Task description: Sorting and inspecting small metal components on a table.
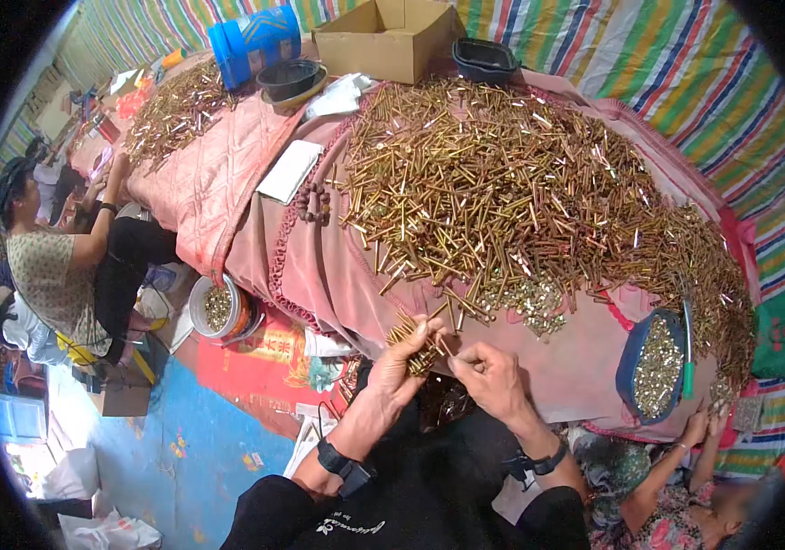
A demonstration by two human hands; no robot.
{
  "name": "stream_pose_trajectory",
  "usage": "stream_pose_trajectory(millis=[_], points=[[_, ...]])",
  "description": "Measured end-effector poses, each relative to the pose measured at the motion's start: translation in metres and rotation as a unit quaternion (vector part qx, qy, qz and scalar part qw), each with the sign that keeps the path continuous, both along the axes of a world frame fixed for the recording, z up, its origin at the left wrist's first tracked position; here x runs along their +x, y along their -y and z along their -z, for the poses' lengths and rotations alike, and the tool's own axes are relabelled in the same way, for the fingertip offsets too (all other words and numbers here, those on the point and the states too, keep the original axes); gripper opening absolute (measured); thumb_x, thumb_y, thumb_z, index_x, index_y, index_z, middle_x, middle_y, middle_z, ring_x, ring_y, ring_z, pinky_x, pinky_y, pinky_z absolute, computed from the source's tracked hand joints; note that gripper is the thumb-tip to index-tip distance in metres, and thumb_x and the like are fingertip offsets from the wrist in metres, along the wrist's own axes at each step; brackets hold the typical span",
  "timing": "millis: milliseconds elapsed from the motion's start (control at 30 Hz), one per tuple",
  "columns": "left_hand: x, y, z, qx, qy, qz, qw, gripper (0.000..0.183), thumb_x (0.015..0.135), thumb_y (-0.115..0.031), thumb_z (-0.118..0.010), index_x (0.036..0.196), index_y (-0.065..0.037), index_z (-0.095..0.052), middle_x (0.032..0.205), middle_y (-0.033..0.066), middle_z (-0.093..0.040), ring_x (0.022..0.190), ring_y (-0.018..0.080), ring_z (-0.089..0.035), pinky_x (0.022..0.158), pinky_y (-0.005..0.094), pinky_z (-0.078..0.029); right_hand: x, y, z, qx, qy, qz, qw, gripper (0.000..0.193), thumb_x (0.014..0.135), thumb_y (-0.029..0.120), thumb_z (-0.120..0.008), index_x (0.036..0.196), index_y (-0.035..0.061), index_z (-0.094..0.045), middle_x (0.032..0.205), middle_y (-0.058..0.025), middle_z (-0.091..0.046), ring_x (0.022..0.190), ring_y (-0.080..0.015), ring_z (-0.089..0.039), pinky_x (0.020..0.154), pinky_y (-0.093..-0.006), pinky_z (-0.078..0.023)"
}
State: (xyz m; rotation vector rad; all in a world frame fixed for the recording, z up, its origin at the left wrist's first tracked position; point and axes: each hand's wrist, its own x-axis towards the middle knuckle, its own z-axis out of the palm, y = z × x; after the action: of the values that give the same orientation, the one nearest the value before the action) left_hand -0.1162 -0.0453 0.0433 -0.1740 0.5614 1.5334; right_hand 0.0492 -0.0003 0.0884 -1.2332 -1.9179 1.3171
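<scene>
Close by the pink cloth-covered worktop [594, 353], left hand [394, 374] with fingers curled around a bundle of slender brass-coloured metal rods [417, 351], right hand [492, 380] just beside it, fingers pressed together, any pinched rod unclear, heaped rods [503, 197] beyond.

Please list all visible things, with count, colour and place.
Metal rods: uncountable, brass, two heaps, centre and far left
Tray: one, blue, right
Buckets: two, blue far left, white-rimmed left
Small pieces: uncountable, pale gold, tray, left bucket, heap's near edge
Carton: one, brown, far edge
Basins: two, black, flanking carton
Folded sheet: one, white, left of centre
Beads: one string, brown, beside sheet
Covers: several, pink, under rods
Backdrop: one, striped, far side
Co-workers: several, mixed clothing, both sides
Left grip: one, bare, holding rods
Right grip: one, bare, beside those rods
</scene>
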Motion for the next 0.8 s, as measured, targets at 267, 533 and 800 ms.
stream_pose_trajectory(millis=[267,533,800], points=[[-0.003,-0.005,0.002,-0.021,-0.061,0.054,0.996,0.024,0.093,-0.015,-0.064,0.110,0.002,-0.062,0.102,0.0108,-0.067,0.098,0.0230,-0.064,0.092,0.0358,-0.052,-0.016,-0.006,-0.007,0.054,-0.006,-0.007,0.998,0.023,0.086,0.020,-0.070,0.086,-0.0027,-0.067,0.071,-0.0062,-0.065,0.059,-0.0078,-0.056,0.052,-0.0266,-0.045],[-0.007,-0.015,0.008,-0.056,-0.062,-0.008,0.996,0.019,0.090,-0.009,-0.067,0.106,-0.003,-0.059,0.090,0.0081,-0.064,0.085,0.0220,-0.065,0.081,0.0384,-0.058,-0.021,-0.014,-0.008,0.139,0.002,-0.025,0.990,0.015,0.088,0.014,-0.065,0.095,0.0013,-0.069,0.090,-0.0149,-0.064,0.082,-0.0288,-0.064,0.070,-0.0363,-0.050],[-0.011,-0.020,-0.002,-0.021,-0.071,0.006,0.997,0.024,0.092,-0.005,-0.061,0.111,-0.002,-0.045,0.082,0.0092,-0.056,0.075,0.0229,-0.061,0.083,0.0467,-0.059,0.003,-0.044,0.000,0.243,0.252,0.024,0.936,0.034,0.081,0.021,-0.073,0.108,0.0035,-0.063,0.093,-0.0168,-0.060,0.082,-0.0353,-0.063,0.071,-0.0437,-0.050]])
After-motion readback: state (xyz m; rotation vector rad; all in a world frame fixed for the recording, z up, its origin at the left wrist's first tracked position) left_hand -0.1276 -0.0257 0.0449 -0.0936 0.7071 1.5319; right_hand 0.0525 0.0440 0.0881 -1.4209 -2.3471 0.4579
